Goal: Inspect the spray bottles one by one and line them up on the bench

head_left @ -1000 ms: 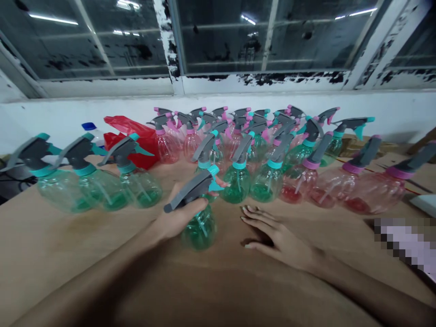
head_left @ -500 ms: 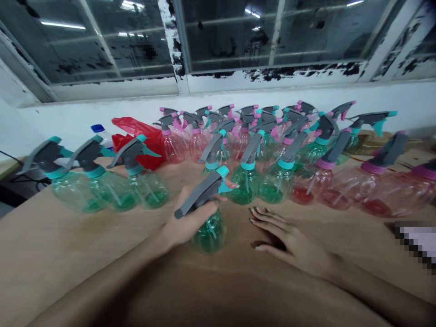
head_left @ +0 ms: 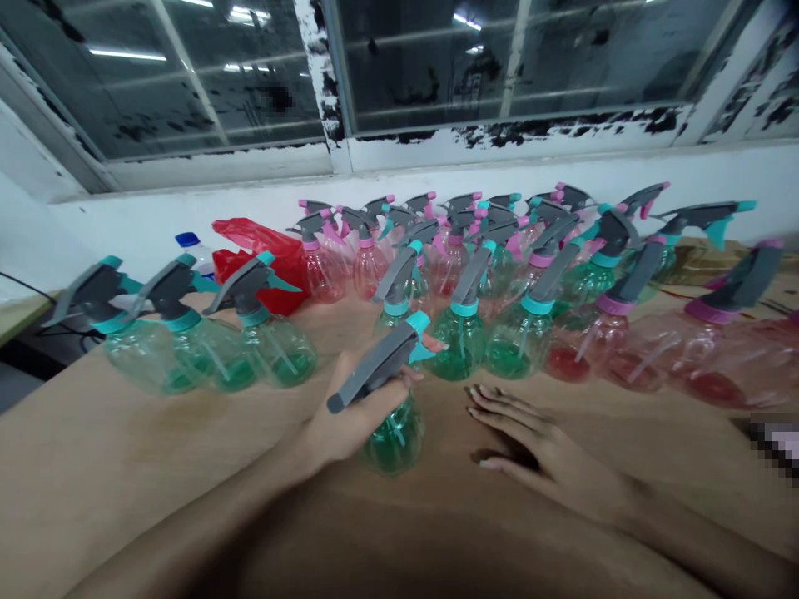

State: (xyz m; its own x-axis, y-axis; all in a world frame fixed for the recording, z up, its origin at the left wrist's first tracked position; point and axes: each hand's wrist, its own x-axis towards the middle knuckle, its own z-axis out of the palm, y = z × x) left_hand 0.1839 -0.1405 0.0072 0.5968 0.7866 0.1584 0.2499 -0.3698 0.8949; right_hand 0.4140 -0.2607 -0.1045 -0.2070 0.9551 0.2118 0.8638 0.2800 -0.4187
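Observation:
My left hand point(head_left: 359, 412) is wrapped round the neck of a green spray bottle point(head_left: 394, 441) with a grey head and turquoise nozzle. One finger reaches toward its turquoise trigger. The bottle is upright, low over or on the wooden table, with green liquid at its bottom; its collar is hidden by the hand. To the right, my right hand point(head_left: 537, 441) rests on the tabletop, palm down, fingers stretched out and holding nothing. Just beyond it stand a green spray bottle point(head_left: 517, 345) and a red spray bottle point(head_left: 571, 353).
Three green spray bottles point(head_left: 280, 353) stand at the left. Several pink and green ones crowd the back, before a red plastic bag point(head_left: 287, 287) and a blue-capped bottle point(head_left: 195, 249). More pink bottles point(head_left: 712, 366) line the right. A window point(head_left: 518, 66) is behind the table point(head_left: 112, 466).
The whole view has shifted slightly, so everything appears a little further right and lower. My left hand keeps its hold on the spray bottle, and my right hand stays flat.

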